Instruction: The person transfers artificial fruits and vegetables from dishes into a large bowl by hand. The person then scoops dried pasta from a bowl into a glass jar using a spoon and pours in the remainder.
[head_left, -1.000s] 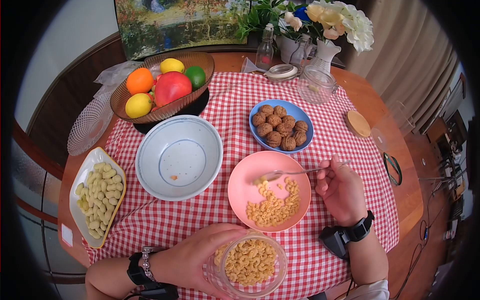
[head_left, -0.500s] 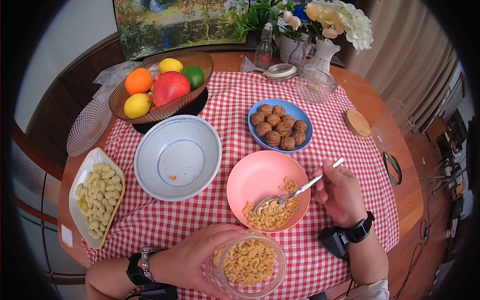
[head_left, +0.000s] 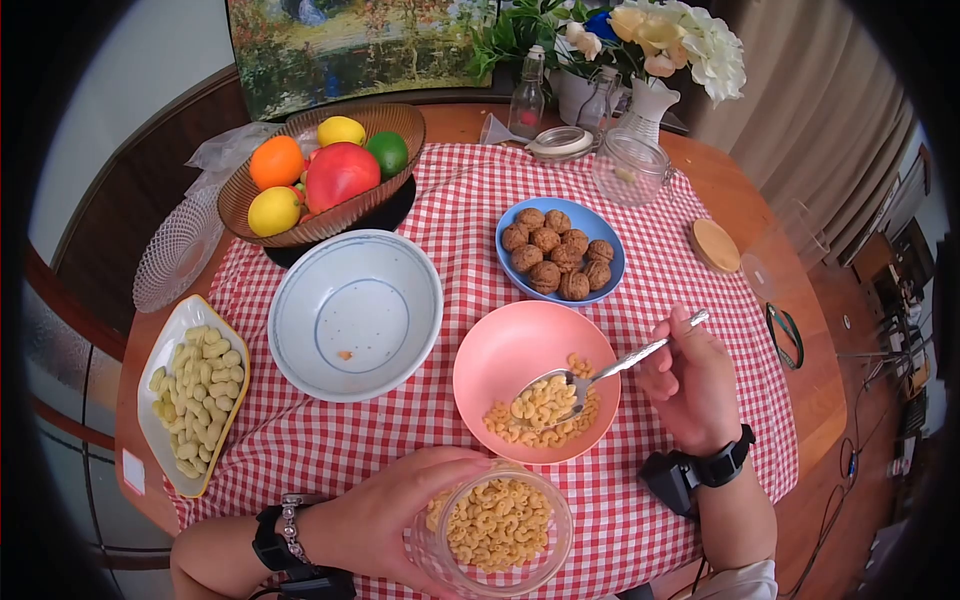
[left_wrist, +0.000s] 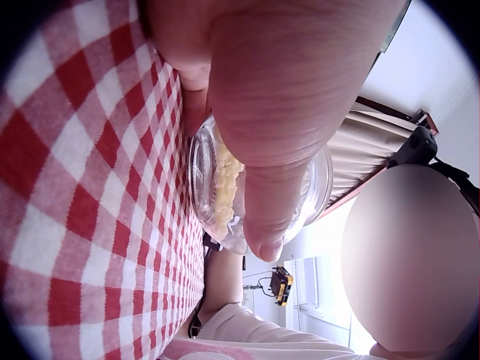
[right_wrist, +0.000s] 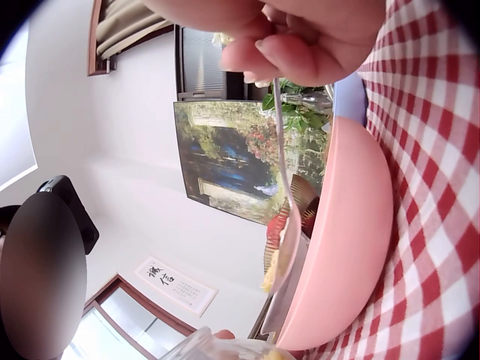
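My right hand (head_left: 697, 385) pinches the handle of a metal spoon (head_left: 640, 354), its bowl heaped with elbow macaroni (head_left: 545, 400). The right wrist view has the loaded spoon (right_wrist: 289, 217) over the rim of the pink bowl (right_wrist: 349, 232). More macaroni lies in the front half of that pink bowl (head_left: 500, 345) in the head view. With thumb and fingers around its side, my left hand (head_left: 385, 515) holds a clear glass jar (head_left: 562, 545) partly filled with macaroni. In the left wrist view the thumb lies across the jar (left_wrist: 202, 180), which stands on the checked cloth.
A blue plate of walnuts (head_left: 612, 285) sits behind the pink bowl. To the left are a large white bowl (head_left: 365, 310), a dish of peanuts (head_left: 205, 400) and a fruit bowl (head_left: 405, 125). Glass jars (head_left: 632, 168), bottles and a flower vase (head_left: 652, 105) stand at the back.
The spoon has dipped from the pink bowl's far side into the macaroni near its front and come up loaded. My right hand has shifted slightly right; the left hand and jar stay put.
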